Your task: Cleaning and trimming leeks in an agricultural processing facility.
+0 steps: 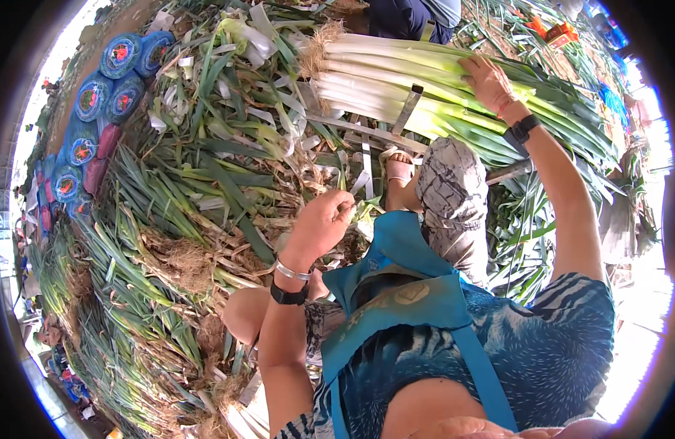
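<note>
A row of cleaned leeks (381, 77), with white stalks, green tops and roots toward the left, lies across a low rack (407, 110) in front of me. My right hand (489, 86) rests on the green part of these leeks, its fingers stretched out over the stalks. Nearer my body, over the ground litter, my left hand (321, 225) is closed with the fingers curled in. What it holds, if anything, is hidden; a pale green leaf scrap (365, 214) shows just beyond its fingertips.
Untrimmed leeks (125, 293) with roots heap up on the left. Stripped leaves (235, 139) cover the ground beyond them. Rolls in blue wrapping (92, 99) are stacked at far left. Another person's dark-clothed leg (407, 18) is behind the leeks. An orange-red object (557, 33) lies far right.
</note>
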`<act>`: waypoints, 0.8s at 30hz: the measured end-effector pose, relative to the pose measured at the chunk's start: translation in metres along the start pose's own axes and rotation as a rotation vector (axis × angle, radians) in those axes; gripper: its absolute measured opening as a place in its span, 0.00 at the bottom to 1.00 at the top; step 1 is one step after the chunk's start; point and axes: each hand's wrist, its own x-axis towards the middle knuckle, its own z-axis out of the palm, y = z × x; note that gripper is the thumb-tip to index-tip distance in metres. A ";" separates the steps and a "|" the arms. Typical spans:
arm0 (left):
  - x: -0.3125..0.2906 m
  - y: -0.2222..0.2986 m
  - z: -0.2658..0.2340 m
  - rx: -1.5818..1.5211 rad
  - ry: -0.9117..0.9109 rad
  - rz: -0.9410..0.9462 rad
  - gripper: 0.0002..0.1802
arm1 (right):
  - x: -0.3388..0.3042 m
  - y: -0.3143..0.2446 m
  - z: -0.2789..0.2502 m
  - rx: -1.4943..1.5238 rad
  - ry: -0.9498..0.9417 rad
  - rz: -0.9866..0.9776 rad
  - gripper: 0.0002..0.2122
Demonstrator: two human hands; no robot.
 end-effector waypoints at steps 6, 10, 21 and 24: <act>0.010 0.010 0.003 0.036 -0.026 0.050 0.07 | 0.021 0.021 0.017 0.139 -0.226 0.121 0.20; 0.015 0.009 0.005 0.081 -0.048 0.073 0.07 | 0.027 0.025 0.022 0.121 -0.336 0.182 0.22; 0.016 0.014 0.006 0.205 -0.065 0.062 0.09 | 0.008 -0.014 -0.029 0.057 -0.105 0.006 0.20; 0.017 0.012 0.010 0.223 -0.086 0.083 0.09 | -0.014 -0.036 -0.030 -0.028 -0.123 -0.006 0.20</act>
